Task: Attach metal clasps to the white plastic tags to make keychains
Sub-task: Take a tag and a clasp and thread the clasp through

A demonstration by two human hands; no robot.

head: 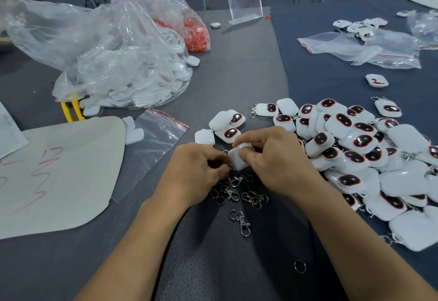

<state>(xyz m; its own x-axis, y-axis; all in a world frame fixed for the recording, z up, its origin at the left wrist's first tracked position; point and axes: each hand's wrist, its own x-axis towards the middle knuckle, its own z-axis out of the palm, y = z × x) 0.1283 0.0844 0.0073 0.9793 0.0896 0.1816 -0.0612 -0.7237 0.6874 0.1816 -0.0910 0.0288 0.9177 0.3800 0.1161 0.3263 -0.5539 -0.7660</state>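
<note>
white tag (237, 157), no readable writing

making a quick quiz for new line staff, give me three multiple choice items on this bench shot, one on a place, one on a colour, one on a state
1. Where is the big pile of tags?
A. the person's right
B. the person's left
C. inside the acrylic stand

2. What colour are the tool handles under the large plastic bag?
A. blue
B. yellow
C. green

3. What is the right hand doing?
A. resting flat
B. gripping a white tag
C. holding scissors

Answers: 1 A, pile lies right of both hands. 2 B, yellow shows at the bag's edge. 3 B, fingers close around the tag, left hand beside it.
</note>
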